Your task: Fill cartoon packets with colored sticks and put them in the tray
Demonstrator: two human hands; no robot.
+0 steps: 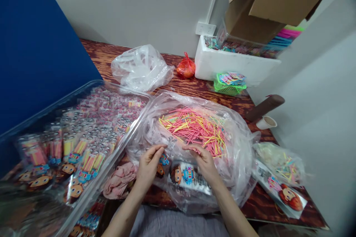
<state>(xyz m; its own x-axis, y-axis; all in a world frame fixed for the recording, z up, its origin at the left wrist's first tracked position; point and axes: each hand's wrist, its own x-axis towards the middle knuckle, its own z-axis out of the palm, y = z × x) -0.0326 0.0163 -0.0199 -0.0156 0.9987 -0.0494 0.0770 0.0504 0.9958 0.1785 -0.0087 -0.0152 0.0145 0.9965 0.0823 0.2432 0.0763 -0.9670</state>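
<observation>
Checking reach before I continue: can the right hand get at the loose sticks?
Likely yes: the right hand is beside the loose sticks, uncovered in the open bag, though it already holds some.

The left hand [150,164] and right hand [204,163] are bare, and so are the slender left forearm [128,207] and right forearm [233,207] behind them. Nearer the body than either hand, between the forearms, shows a greyish-lavender garment [178,224], its matte cloth falling in soft, uneven folds.

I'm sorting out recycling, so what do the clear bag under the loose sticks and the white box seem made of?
The clear bag looks like thin, glossy plastic film, see-through and crinkled. The white box is probably polystyrene foam, matte and thick-walled.
</observation>
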